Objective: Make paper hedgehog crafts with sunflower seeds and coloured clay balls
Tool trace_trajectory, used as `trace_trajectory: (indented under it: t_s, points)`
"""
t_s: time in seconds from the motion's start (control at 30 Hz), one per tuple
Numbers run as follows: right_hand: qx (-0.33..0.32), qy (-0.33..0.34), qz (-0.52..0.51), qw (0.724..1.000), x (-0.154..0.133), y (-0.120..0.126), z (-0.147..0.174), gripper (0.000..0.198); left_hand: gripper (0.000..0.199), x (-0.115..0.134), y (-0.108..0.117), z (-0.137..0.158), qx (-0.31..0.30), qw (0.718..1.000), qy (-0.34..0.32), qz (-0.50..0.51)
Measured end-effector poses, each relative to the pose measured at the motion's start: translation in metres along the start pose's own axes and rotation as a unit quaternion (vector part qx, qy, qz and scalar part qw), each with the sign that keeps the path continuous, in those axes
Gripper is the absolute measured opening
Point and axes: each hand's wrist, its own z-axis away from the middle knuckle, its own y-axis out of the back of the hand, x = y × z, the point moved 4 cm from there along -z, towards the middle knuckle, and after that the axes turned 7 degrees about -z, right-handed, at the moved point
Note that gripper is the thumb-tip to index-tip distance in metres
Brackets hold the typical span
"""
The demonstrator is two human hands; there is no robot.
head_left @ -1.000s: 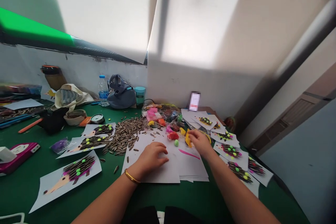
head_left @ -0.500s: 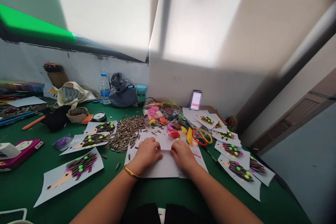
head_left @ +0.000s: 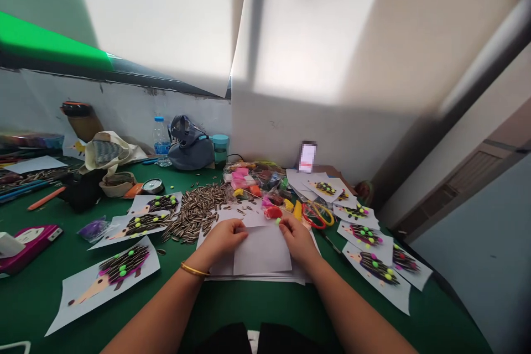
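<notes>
A small white sheet of paper [head_left: 263, 254] is stretched between my two hands, over a larger stack of white paper [head_left: 274, 278]. My left hand [head_left: 224, 239], with a gold bangle at the wrist, is closed on the sheet's upper left edge, thumb toward the front. At the upper right corner, my right hand [head_left: 299, 240] pinches the sheet. Just beyond its fingertips shows a light green clay ball [head_left: 278, 222]. A pile of striped sunflower seeds [head_left: 194, 210] lies left of the stack, with a few seeds on the paper.
Cards of seed-covered hedgehogs lie left [head_left: 120, 271] and right [head_left: 375, 271]. Behind the paper are bagged coloured clay [head_left: 243, 177], scissors [head_left: 317, 214] and a propped phone [head_left: 307, 157]. A water bottle [head_left: 161, 144], a grey-blue bag [head_left: 191, 149] and a magenta power strip [head_left: 31, 249] stand further left.
The sheet has been raised off the stack and now hangs as a separate small rectangle. My hands have shifted from its upper fold to its side edges, slightly apart.
</notes>
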Motion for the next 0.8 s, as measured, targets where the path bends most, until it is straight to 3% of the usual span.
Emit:
trace_trajectory:
  t_s: [0.13, 0.23, 0.3, 0.4, 0.57, 0.67, 0.8]
  points:
    - [-0.001, 0.028, 0.134, 0.991, -0.003, 0.015, -0.001, 0.017, 0.014, -0.002, 0.002, 0.007, -0.004, 0.995, -0.006, -0.095]
    - [0.036, 0.032, 0.28, 0.959, -0.002, 0.047, 0.0, 0.014, 0.017, 0.006, 0.001, 0.012, 0.001, 0.983, -0.034, -0.18]
    - [0.046, -0.015, 0.381, 0.923, 0.006, 0.071, 0.004, 0.012, 0.021, 0.012, 0.001, 0.015, 0.014, 0.973, -0.062, -0.221]
    - [-0.006, -0.11, 0.457, 0.883, 0.025, 0.094, 0.015, 0.009, 0.034, 0.021, 0.0, 0.017, 0.037, 0.967, -0.123, -0.22]
    - [-0.067, -0.177, 0.443, 0.876, 0.036, 0.097, 0.03, 0.024, 0.038, 0.025, -0.009, 0.023, -0.056, 0.961, -0.222, -0.157]
    - [-0.096, -0.213, 0.362, 0.903, 0.031, 0.099, 0.032, 0.03, 0.049, 0.025, -0.011, 0.029, -0.082, 0.953, -0.241, -0.167]
    - [-0.169, -0.223, 0.175, 0.944, 0.013, 0.101, 0.033, 0.031, 0.048, 0.023, -0.018, 0.031, -0.07, 0.948, -0.246, -0.191]
